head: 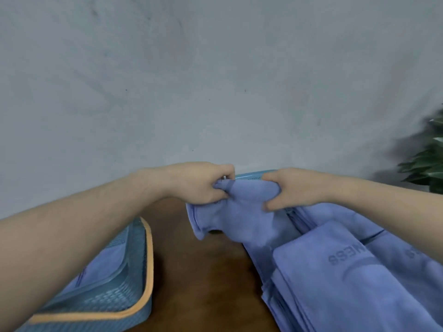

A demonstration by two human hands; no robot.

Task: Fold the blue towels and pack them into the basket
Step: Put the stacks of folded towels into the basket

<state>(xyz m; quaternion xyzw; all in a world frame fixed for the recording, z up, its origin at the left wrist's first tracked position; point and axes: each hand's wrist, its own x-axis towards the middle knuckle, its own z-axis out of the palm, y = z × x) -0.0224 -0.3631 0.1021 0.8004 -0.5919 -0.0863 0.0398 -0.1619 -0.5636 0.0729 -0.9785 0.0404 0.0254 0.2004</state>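
The crumpled blue microfibre towel point(242, 219) is lifted above the brown wooden tabletop point(206, 271), held up at centre frame by both hands. Its lower part hangs bunched and trails to the right onto the pile of blue towels point(347, 283).

The left hand point(203, 183) grips the upper left corner of the towel; its fingers are curled around a gathered fold of the fabric. The right hand point(287, 188) grips the upper right portion; its thumb and fingers pinch the cloth from opposite sides. Both hands are close together, with a short span of cloth between them.

The pile of blue towels occupies the lower right area. The uppermost towel in it carries dark printed lettering, only partly readable, and a curved printed mark. A second blue plastic container rim point(251, 176) shows just behind the hands, at the far end of the pile; most of it is hidden.

The blue perforated plastic basket with an orange rim point(143, 279) stands at lower left, partly under the left forearm. One flat blue towel point(100, 267) lies inside it.

A grey wall point(215, 80) closes the background. A green leafy plant point(429, 164) stands at the right edge, blurred.
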